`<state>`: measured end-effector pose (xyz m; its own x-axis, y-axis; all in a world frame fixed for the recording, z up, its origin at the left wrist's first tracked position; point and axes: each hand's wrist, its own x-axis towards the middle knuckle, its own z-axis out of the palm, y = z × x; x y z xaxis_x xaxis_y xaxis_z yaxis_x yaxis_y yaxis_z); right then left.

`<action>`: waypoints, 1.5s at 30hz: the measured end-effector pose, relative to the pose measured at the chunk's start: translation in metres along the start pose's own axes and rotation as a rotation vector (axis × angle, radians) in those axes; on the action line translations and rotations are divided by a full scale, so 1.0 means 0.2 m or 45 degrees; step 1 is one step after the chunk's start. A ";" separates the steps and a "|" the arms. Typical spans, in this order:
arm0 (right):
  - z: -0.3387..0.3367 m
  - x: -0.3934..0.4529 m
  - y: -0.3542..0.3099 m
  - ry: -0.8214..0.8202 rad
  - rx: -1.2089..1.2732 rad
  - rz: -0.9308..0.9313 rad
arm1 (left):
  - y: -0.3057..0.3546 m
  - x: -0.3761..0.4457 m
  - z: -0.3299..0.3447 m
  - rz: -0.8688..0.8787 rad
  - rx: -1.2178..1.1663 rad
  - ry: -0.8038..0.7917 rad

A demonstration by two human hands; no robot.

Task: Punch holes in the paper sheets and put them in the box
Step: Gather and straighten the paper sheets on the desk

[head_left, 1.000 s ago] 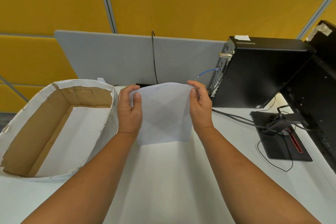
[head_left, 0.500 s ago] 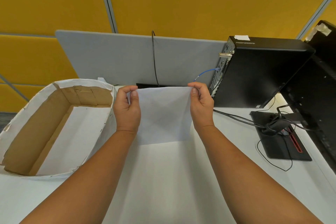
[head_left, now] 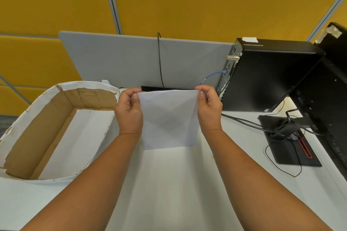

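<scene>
Head view. A sheet point(head_left: 170, 120) hangs upright between the two hands, above the table point(head_left: 169, 193) and clear of it. The left hand point(head_left: 129, 113) pinches the sheet's upper left corner, thumb in front and fingers curled behind; the right hand point(head_left: 209, 110) pinches the upper right corner in the same way. The top edge runs level from one hand to the other. The sheet's free lower edge falls below both wrists. Faint diagonal creases cross its face; whether holes are punched in it cannot be told.

The box point(head_left: 24, 118) stands to the left of the left hand, open side up, with its near wall just beside that wrist. Its long axis runs away from the person. Its floor looks pale, but whether sheets lie there cannot be judged. The left hand is the nearer one to the box; the right hand is a full sheet's breadth farther off.

No punch shows anywhere. Beyond the hands stands a grey divider point(head_left: 131, 62) with a cable point(head_left: 159, 58) down it. To the right of the right hand stand a computer point(head_left: 268, 75) and a monitor stand point(head_left: 289, 142).

Judged from this layout, placing the sheet calls for a leftward carry led by the left hand, with the sheet then turned flat over the opening.
</scene>
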<state>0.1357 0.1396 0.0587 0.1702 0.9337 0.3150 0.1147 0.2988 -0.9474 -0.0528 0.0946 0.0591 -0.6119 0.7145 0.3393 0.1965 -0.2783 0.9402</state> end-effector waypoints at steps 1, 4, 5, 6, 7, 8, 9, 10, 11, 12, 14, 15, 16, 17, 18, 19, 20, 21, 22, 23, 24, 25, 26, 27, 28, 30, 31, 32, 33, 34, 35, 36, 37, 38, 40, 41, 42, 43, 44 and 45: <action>0.00 0.00 0.00 0.001 -0.001 0.005 | 0.00 0.00 0.00 0.003 -0.020 -0.013; -0.01 0.00 -0.01 0.006 0.017 0.030 | -0.02 -0.01 -0.01 0.013 -0.049 -0.105; -0.01 0.00 -0.01 0.005 0.024 0.034 | -0.03 -0.01 -0.01 0.016 -0.036 -0.129; -0.01 0.00 -0.01 0.001 0.027 0.038 | -0.05 -0.01 -0.02 0.018 -0.021 -0.145; -0.01 0.00 0.00 -0.006 0.028 0.042 | -0.06 -0.01 -0.02 0.018 -0.011 -0.158; -0.01 0.00 0.00 -0.014 0.029 0.043 | -0.07 -0.01 -0.02 0.018 -0.009 -0.171; -0.01 0.00 0.00 -0.024 0.030 0.040 | -0.08 -0.01 -0.02 0.015 -0.010 -0.181; -0.01 0.00 0.01 -0.032 0.030 0.037 | -0.08 -0.01 -0.02 0.008 -0.005 -0.189; -0.01 0.00 0.01 -0.037 0.028 0.033 | -0.08 -0.01 -0.02 0.002 0.012 -0.192; -0.01 0.00 0.01 -0.042 0.028 0.029 | -0.07 -0.02 -0.01 0.002 0.031 -0.189; -0.01 0.00 0.02 -0.045 0.036 0.024 | -0.05 -0.02 0.00 0.012 0.044 -0.180; -0.01 0.00 0.02 -0.046 0.036 0.022 | -0.04 -0.02 0.00 0.023 0.047 -0.174; -0.01 0.00 0.02 -0.046 0.033 0.021 | -0.04 -0.02 0.00 0.038 0.048 -0.171; -0.01 0.00 0.03 -0.046 0.031 0.015 | -0.04 -0.02 0.00 0.051 0.051 -0.167; -0.01 0.00 0.03 -0.048 0.028 0.006 | -0.05 -0.02 0.00 0.061 0.053 -0.165; -0.01 0.01 0.04 -0.051 0.026 -0.003 | -0.06 -0.02 -0.01 0.068 0.059 -0.161; -0.01 0.01 0.04 -0.056 0.025 -0.013 | -0.06 -0.01 -0.01 0.073 0.067 -0.162; -0.01 0.01 0.04 -0.057 0.022 -0.022 | -0.07 -0.01 -0.01 0.077 0.075 -0.162; -0.01 0.01 0.04 -0.059 0.019 -0.029 | -0.07 -0.02 -0.01 0.076 0.079 -0.164; -0.01 0.01 0.04 -0.060 0.017 -0.035 | -0.07 -0.02 -0.01 0.074 0.076 -0.164; -0.01 0.01 0.04 -0.065 0.021 -0.037 | -0.07 -0.02 -0.01 0.073 0.067 -0.163; 0.00 0.01 0.04 -0.066 0.024 -0.038 | -0.07 -0.02 0.00 0.075 0.055 -0.160; 0.00 0.01 0.04 -0.066 0.025 -0.039 | -0.06 -0.02 0.00 0.077 0.036 -0.156; 0.00 0.01 0.04 -0.065 0.020 -0.036 | -0.06 -0.01 0.00 0.072 0.016 -0.151; -0.01 0.01 0.03 -0.072 0.022 -0.025 | -0.05 -0.01 0.00 0.066 -0.001 -0.148; -0.01 0.00 0.02 -0.113 0.054 0.014 | -0.04 -0.01 0.01 0.047 -0.025 -0.133; -0.02 0.00 0.01 -0.137 0.054 0.020 | -0.04 -0.01 0.01 0.037 -0.037 -0.123; -0.02 0.00 0.01 -0.161 0.036 0.027 | -0.04 0.00 0.01 0.025 -0.047 -0.115; -0.03 0.00 0.02 -0.184 0.017 0.052 | -0.04 0.00 0.01 0.015 -0.054 -0.106; -0.03 -0.01 0.03 -0.208 0.018 0.101 | -0.04 0.00 0.01 0.007 -0.061 -0.099; -0.04 -0.01 0.05 -0.227 0.027 0.157 | -0.04 0.01 0.01 -0.002 -0.063 -0.090; -0.04 -0.02 0.06 -0.238 0.040 0.207 | -0.04 0.01 0.01 -0.007 -0.067 -0.089; -0.04 -0.02 0.07 -0.228 0.045 0.242 | -0.04 0.01 0.00 -0.013 -0.064 -0.097; -0.05 -0.02 0.08 -0.208 0.060 0.260 | -0.04 0.01 0.00 -0.025 -0.055 -0.124; -0.05 -0.02 0.07 -0.160 0.104 0.286 | -0.05 0.00 0.00 -0.092 -0.054 -0.214; -0.05 -0.01 0.07 -0.143 0.117 0.298 | -0.05 -0.01 -0.01 -0.153 -0.061 -0.261; -0.06 0.00 0.07 -0.134 0.121 0.309 | -0.07 -0.02 -0.01 -0.217 -0.049 -0.292; -0.05 0.01 0.07 -0.131 0.104 0.322 | -0.09 -0.02 -0.02 -0.267 -0.016 -0.308; -0.06 0.01 0.08 -0.132 0.078 0.339 | -0.11 -0.03 -0.02 -0.304 0.020 -0.320; -0.06 0.01 0.08 -0.132 0.048 0.352 | -0.13 -0.03 -0.02 -0.333 0.058 -0.326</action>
<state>0.1497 0.1440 0.0442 0.0890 0.9953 0.0389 0.0413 0.0353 -0.9985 -0.0573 0.0938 0.0328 -0.4354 0.8968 0.0781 0.0961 -0.0400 0.9946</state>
